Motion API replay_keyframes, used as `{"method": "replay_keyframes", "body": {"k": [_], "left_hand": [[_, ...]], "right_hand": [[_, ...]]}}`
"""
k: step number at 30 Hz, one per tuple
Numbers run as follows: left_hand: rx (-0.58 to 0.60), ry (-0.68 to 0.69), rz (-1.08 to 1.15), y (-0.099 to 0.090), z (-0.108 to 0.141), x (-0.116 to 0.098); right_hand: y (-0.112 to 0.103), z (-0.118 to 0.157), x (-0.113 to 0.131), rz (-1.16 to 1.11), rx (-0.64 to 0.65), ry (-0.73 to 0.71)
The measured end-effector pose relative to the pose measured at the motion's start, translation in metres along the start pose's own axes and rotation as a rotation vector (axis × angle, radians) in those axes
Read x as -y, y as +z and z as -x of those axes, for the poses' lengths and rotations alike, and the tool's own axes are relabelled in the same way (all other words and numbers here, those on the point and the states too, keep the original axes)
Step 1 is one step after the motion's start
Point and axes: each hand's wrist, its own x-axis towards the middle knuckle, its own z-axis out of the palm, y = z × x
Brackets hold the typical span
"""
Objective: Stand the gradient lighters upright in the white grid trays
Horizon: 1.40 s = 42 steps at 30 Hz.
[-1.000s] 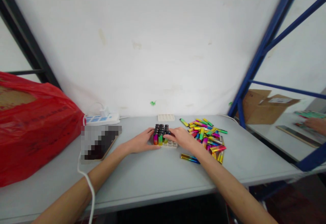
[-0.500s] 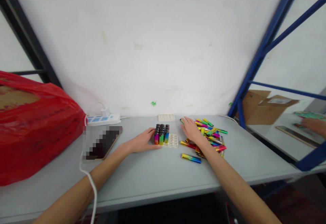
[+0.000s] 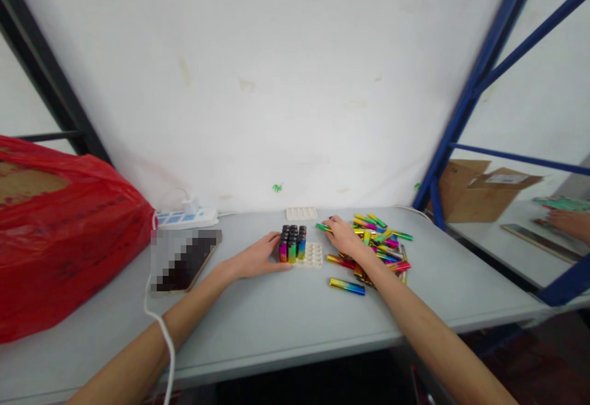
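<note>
My left hand curls around the left side of a white slotted tray, thumb at the front and fingers behind. Upright in the tray's left part stand rows of shiny coloured lighters with black tops, while its right slots show bare. To the right, my right hand pinches a green lighter, which pokes out to the left of the fingertips. Beneath and beyond that hand lies a loose pile of metallic coloured lighters. One yellow-blue lighter lies apart, nearer the front edge.
A second white tray lies against the wall. On the left are a phone, a power strip, a white cable and a red plastic bag. Right, beyond a blue frame, are a cardboard box and another person's hand.
My right hand has shifted slightly, and the green lighter now sticks out farther left from its fingers. My left hand stays by the tray.
</note>
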Motion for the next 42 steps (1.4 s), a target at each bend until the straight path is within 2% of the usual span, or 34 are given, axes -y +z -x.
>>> {"method": "replay_keyframes", "body": {"k": [3, 5, 8, 10, 12, 16, 22, 26, 35, 42], "left_hand": [[0.003, 0.009, -0.004, 0.000, 0.000, 0.001], [-0.010, 0.024, 0.007, 0.000, 0.000, 0.002], [-0.016, 0.018, 0.018, 0.001, -0.001, 0.002], [-0.012, 0.004, 0.018, 0.001, -0.001, 0.001], [-0.004, -0.002, 0.011, 0.001, -0.002, 0.001], [-0.004, 0.004, 0.008, 0.001, -0.001, 0.002], [-0.019, 0.032, 0.043, 0.002, -0.001, 0.005], [-0.016, 0.028, 0.023, 0.003, -0.001, 0.004], [-0.015, 0.005, 0.028, 0.001, -0.001, 0.001], [-0.023, 0.023, 0.017, 0.003, -0.001, 0.003]], "right_hand": [[0.001, -0.001, 0.002, -0.232, -0.123, 0.003], [0.000, -0.004, 0.005, -0.482, -0.162, 0.102], [-0.003, -0.007, 0.015, -0.906, -0.125, 0.250], [-0.007, -0.006, 0.023, -1.102, -0.078, 0.248], [-0.012, -0.002, 0.032, -1.181, -0.033, 0.199], [-0.020, 0.007, 0.046, -1.097, -0.028, 0.122], [-0.018, 0.013, 0.056, -0.674, -0.209, 0.058], [-0.013, 0.013, 0.057, -0.574, -0.292, 0.083], [-0.024, 0.022, 0.068, -0.494, -0.248, -0.002], [-0.029, 0.027, 0.075, -0.316, -0.235, -0.231]]}}
